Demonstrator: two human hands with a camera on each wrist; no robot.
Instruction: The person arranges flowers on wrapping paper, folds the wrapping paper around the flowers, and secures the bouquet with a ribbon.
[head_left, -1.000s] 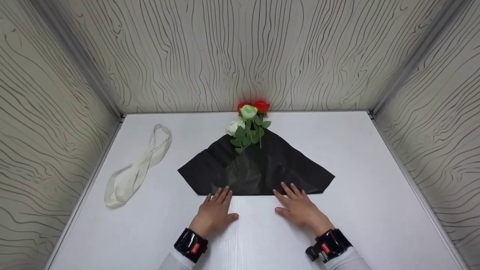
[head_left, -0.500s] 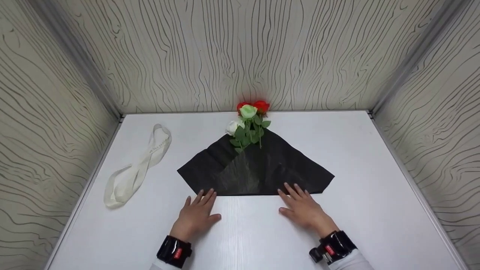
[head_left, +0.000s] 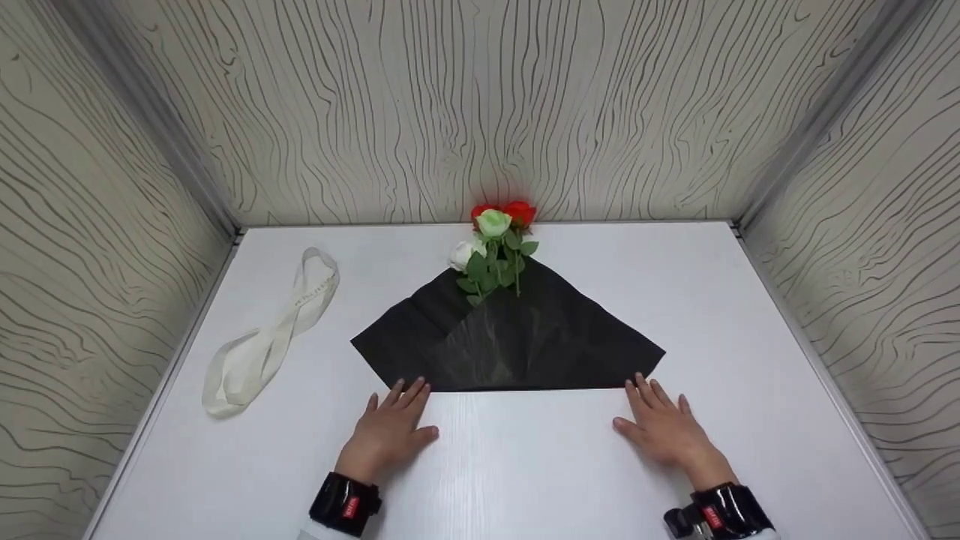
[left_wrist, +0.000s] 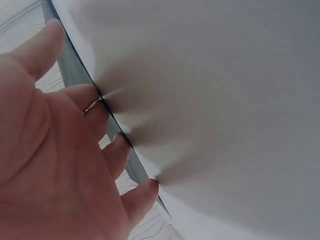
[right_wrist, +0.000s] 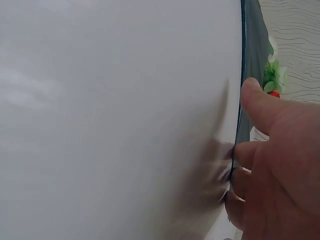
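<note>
Black wrapping paper (head_left: 555,337), folded into a fan-like shape, lies at the middle of the white table. Artificial roses in red, pale green and white (head_left: 493,223) rest at its far point, their lower stems hidden under the fold. My left hand (head_left: 386,435) lies flat, fingers spread, with its fingertips on the near left edge of the paper. At the near right corner, my right hand (head_left: 667,435) touches the fold with straight fingertips. In both wrist views the fingertips press along the paper's dark edge, the left hand (left_wrist: 65,150) and right hand (right_wrist: 280,150) holding nothing.
A loosely looped cream ribbon (head_left: 274,337) with faint lettering lies on the left side of the white table (head_left: 517,480). Wood-grain patterned panels (head_left: 480,112) rise behind and on both sides, with grey metal strips at the corners.
First my left hand slid left along the near edge of the paper, then my right hand slid right to the corner. The raised wrinkles on the paper's right side look flatter.
</note>
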